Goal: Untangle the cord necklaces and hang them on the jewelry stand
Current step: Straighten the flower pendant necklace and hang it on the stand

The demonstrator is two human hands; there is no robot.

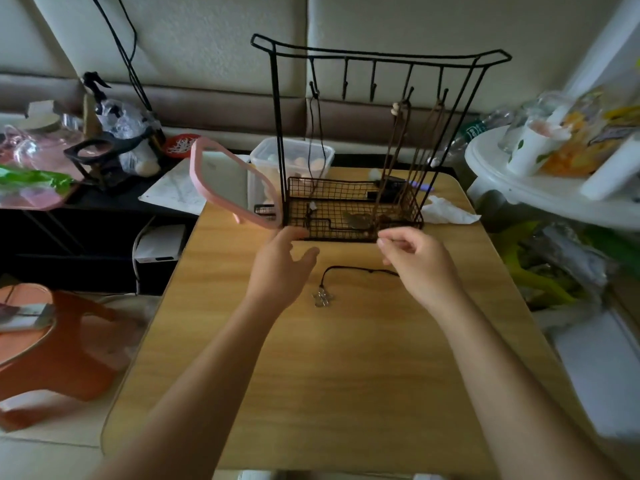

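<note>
Left hand [280,268] spread loose at seven o'clock of the jewelry stand [353,209] — right hand [415,268] curled at five, over the black cord necklace [346,270]; pinch unclear.

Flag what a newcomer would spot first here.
A tall black wire jewelry stand at the far middle of the table, brown cord necklaces hanging from its right hooks. Just in front, the left hand and right hand reach out, with a black cord necklace and its silvery pendant lying on the table between them. A pink-framed mirror stands left of the stand.
</note>
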